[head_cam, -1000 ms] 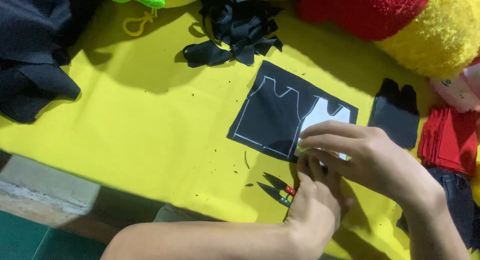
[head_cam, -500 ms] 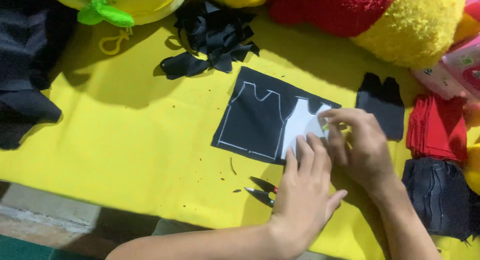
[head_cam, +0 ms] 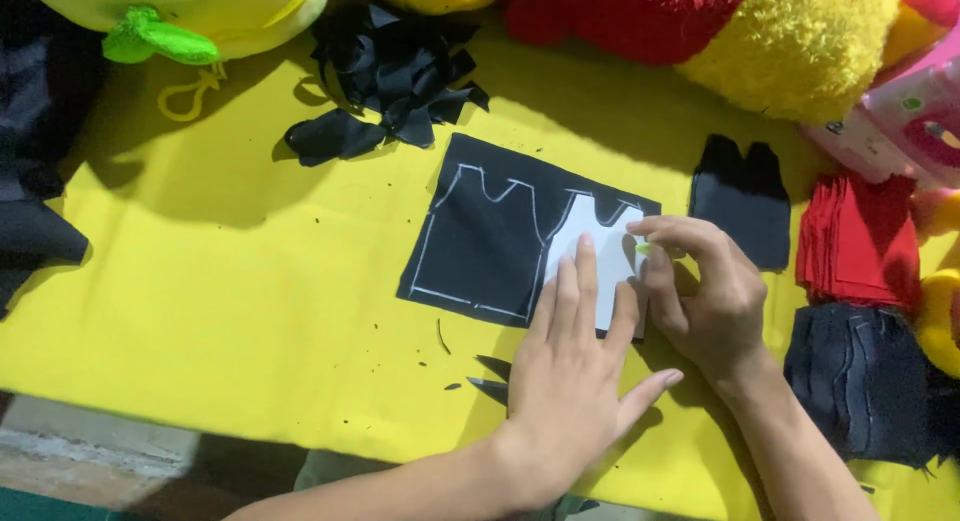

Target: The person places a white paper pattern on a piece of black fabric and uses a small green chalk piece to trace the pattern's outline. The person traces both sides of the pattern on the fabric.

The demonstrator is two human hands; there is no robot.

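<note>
Yellow table point(head_cam: 250, 311), upright white template point(head_cam: 590, 261)

Black fabric scraps point(head_cam: 385, 86), a red cloth stack point(head_cam: 858, 243) and plush toys point(head_cam: 790, 36) line the yellow table point(head_cam: 220, 281).

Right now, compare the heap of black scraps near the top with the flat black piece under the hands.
The black scrap heap is crumpled, irregular offcuts piled loosely; the flat black piece is one smooth rectangle lying spread out. The flat piece carries a pale chalk garment outline; the scraps show no markings. The left hand presses a white template onto the flat piece while the right hand works beside it; the heap lies untouched. Both are black fabric on the yellow cloth.
</note>
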